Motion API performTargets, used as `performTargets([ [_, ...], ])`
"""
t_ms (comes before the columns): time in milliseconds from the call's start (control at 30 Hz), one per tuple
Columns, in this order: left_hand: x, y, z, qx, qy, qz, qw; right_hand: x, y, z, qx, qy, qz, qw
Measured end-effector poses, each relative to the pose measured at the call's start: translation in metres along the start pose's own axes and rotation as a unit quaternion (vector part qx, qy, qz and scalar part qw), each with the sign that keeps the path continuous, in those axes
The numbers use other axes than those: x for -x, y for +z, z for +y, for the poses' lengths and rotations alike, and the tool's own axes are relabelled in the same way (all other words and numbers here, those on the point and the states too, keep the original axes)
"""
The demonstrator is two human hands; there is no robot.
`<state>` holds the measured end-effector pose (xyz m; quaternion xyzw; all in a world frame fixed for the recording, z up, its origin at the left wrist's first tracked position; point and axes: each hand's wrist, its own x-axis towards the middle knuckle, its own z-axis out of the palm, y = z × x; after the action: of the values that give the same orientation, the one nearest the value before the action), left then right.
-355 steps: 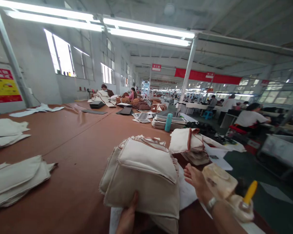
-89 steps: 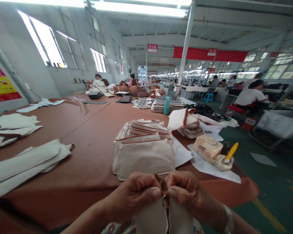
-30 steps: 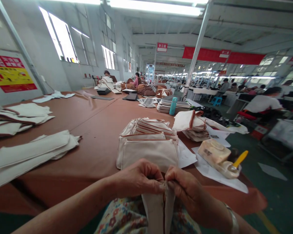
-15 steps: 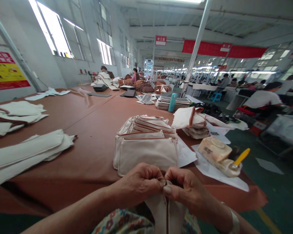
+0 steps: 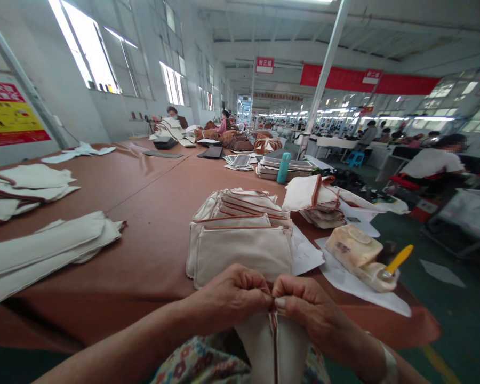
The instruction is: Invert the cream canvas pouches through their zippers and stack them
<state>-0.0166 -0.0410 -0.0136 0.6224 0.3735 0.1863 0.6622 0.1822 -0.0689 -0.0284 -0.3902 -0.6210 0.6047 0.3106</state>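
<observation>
At the table's front edge, my left hand (image 5: 240, 290) and my right hand (image 5: 304, 304) pinch the top of a cream fabric piece (image 5: 258, 346) with a brown seam down its middle. Their fingertips nearly meet, thumbs bent inward. The piece hangs down over my patterned clothing. Just beyond my hands stands a stack of cream pieces with brown edging (image 5: 242, 250) on the brown-covered table (image 5: 152, 213). The very top of the held piece is mostly hidden by my fingers.
Long cream pieces (image 5: 52, 245) lie at the left. To the right are a folded cream pile (image 5: 312, 194), a cut plastic container (image 5: 354, 250) with a yellow-handled brush (image 5: 399, 260), and white paper (image 5: 360, 285). Farther back stands a teal bottle (image 5: 283, 168). People sit in the background.
Both hands keep their pinch and have shifted very slightly; the fingertips now cover more of the fabric's top edge. The view has moved a little.
</observation>
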Motion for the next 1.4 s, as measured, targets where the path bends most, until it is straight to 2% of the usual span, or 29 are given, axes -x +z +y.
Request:
performTargets([
  [167,0.000,0.005,-0.008,-0.001,-0.001,0.031,1.000,0.001,-0.001,0.006,0.014,-0.014,0.003,1.000],
  [267,-0.001,0.006,-0.010,-0.003,0.015,0.052,0.999,0.000,0.002,0.008,0.084,-0.025,0.039,0.995],
  [400,0.000,0.005,-0.005,0.030,0.004,0.026,0.999,0.000,0.004,0.007,0.145,-0.029,0.070,0.986],
  [567,-0.001,0.004,-0.007,0.020,-0.054,0.028,0.998,0.000,0.006,0.007,0.157,-0.043,0.074,0.984],
  [633,-0.002,0.005,-0.012,0.041,-0.064,0.027,0.997,0.000,0.008,0.007,0.178,-0.062,0.084,0.978],
  [700,-0.003,0.006,-0.016,0.061,-0.062,0.027,0.996,0.001,0.010,0.007,0.201,-0.108,0.092,0.969],
  [833,0.000,0.012,-0.022,0.092,-0.067,0.044,0.993,0.005,0.010,0.010,0.251,-0.255,0.073,0.931],
  [900,0.002,0.016,-0.021,0.119,-0.075,0.061,0.988,0.008,0.008,0.013,0.310,-0.293,0.044,0.903],
  [1033,0.007,0.021,-0.016,0.200,-0.077,0.075,0.974,0.015,0.000,0.023,0.441,-0.291,0.001,0.849],
  [1133,0.010,0.022,-0.014,0.246,-0.066,0.076,0.964,0.019,-0.005,0.028,0.493,-0.291,-0.016,0.820],
  [1200,0.010,0.023,-0.015,0.237,-0.066,0.068,0.967,0.022,-0.005,0.030,0.510,-0.303,-0.010,0.805],
  [1267,0.010,0.023,-0.018,0.211,-0.058,0.054,0.974,0.024,-0.003,0.030,0.493,-0.317,-0.007,0.810],
  [1300,0.010,0.023,-0.019,0.200,-0.049,0.048,0.977,0.026,-0.002,0.030,0.460,-0.323,-0.003,0.827],
  [1333,0.011,0.023,-0.019,0.190,-0.037,0.043,0.980,0.028,0.000,0.029,0.412,-0.318,0.006,0.854],
  [1400,0.013,0.023,-0.018,0.161,-0.014,0.036,0.986,0.030,0.003,0.025,0.288,-0.264,0.051,0.919],
])
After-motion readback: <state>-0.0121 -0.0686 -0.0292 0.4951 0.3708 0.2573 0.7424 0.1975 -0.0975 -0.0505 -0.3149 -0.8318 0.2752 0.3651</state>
